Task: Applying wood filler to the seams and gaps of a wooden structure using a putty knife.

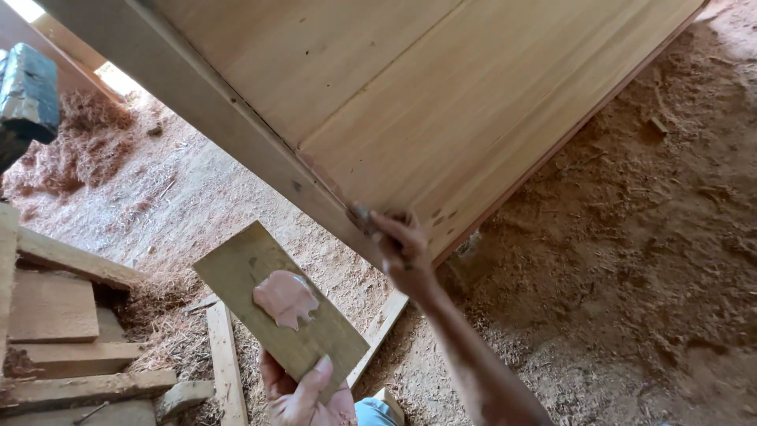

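My left hand holds a flat greenish board near the bottom centre, thumb on its lower edge. A blob of pink putty sits on the board. My right hand reaches up to the lower corner of a large light wooden panel, fingers pinched on a small tool pressed against the panel's edge, next to its grey frame strip. What the tool is, I cannot make out.
Sawdust and wood shavings cover the ground. Rough planks and offcuts are stacked at the lower left. A thin batten lies on the ground beneath the board. A dark block shows at the upper left.
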